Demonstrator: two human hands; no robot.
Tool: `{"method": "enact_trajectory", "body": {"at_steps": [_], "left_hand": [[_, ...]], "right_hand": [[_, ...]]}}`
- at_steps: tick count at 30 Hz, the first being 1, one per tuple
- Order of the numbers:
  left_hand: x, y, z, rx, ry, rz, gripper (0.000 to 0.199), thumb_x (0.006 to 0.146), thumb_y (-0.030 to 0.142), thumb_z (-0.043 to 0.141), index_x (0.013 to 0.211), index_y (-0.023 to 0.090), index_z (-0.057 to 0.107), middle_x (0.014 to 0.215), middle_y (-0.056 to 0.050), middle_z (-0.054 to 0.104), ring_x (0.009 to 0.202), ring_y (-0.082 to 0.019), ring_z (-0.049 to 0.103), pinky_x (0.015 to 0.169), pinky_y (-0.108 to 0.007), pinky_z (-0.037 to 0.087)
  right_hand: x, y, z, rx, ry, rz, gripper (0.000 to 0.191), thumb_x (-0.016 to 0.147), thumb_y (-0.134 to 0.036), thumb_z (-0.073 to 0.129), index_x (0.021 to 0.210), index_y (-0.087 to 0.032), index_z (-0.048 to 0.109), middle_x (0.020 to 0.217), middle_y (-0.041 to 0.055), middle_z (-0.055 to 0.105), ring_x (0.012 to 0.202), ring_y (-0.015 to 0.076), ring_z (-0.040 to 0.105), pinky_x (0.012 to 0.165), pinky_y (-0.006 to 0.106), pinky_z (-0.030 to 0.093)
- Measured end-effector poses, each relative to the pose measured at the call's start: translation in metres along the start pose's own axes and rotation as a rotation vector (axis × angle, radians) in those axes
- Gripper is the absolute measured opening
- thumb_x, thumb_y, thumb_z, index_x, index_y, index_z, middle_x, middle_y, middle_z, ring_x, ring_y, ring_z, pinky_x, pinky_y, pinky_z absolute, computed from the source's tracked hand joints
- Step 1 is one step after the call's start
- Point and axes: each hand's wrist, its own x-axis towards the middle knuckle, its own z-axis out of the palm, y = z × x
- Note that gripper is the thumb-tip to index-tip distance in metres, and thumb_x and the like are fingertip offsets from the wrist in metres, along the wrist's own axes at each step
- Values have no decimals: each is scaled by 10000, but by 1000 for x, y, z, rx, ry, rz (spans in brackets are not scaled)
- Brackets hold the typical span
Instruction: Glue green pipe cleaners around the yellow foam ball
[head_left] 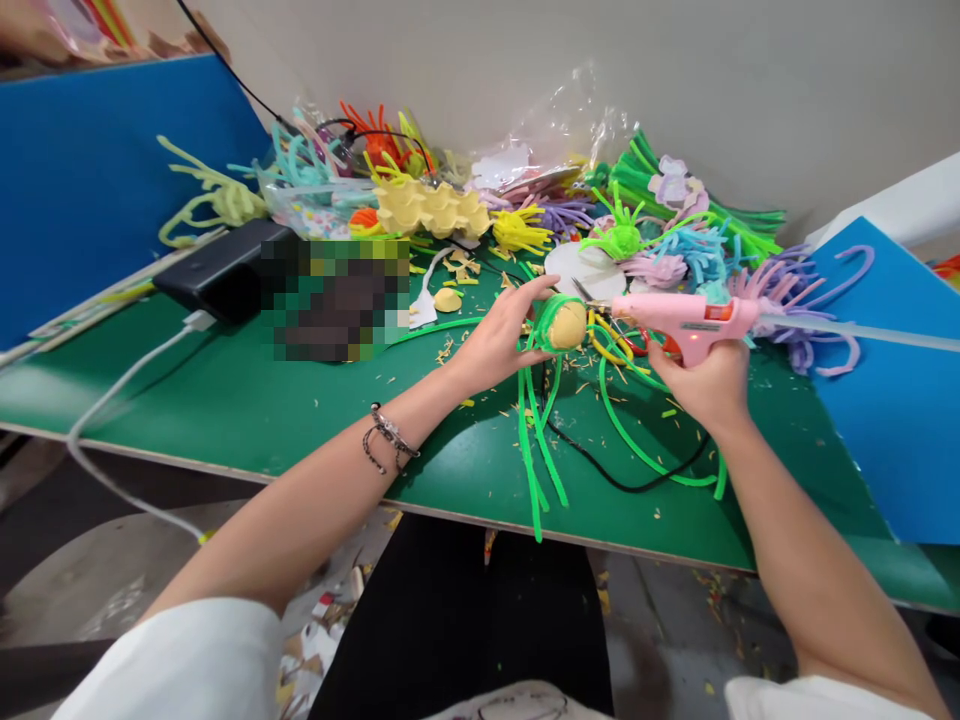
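Above the table, my left hand (506, 330) grips a pale yellow ball (568, 326) partly wrapped in green pipe cleaners (534, 440), whose loose ends hang down over the table. The bare side of the ball faces right. My right hand (705, 385) is wrapped around the handle of a pink hot glue gun (686, 318) with a long clear glue stick (862, 330) in its back. The gun's nozzle points left, close to the ball; whether they touch I cannot tell. A white disc (585, 272) lies just behind.
A yellow egg-carton piece (431, 210) and several finished pipe-cleaner figures crowd the back. A black box (225, 265) with a white cable (112, 385) stands left. A black cord (622, 485) crosses the front. Blue panels (892, 390) bound both sides. Yellow scraps litter the table.
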Motion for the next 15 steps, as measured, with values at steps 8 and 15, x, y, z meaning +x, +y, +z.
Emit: {"method": "enact_trajectory", "body": {"at_steps": [8,15], "left_hand": [[1,3,0,13,-36,25,791,827,177,662,1495,223,240,1333,-132,589,1089,-232,596,904,-351,519],[1,6,-2,61,-60,39,771,827,146,649,1491,208,261,1346,-131,604,1137,-252,591,955,-375,498]], "right_hand": [[-8,-8,2,155,-78,0,334,611,-478,728,600,-259,476,539,28,579,503,216,588,506,368,529],[-6,-7,0,89,-89,1,289,626,-396,671,548,-264,427,505,15,531,460,190,524,485,364,482]]}}
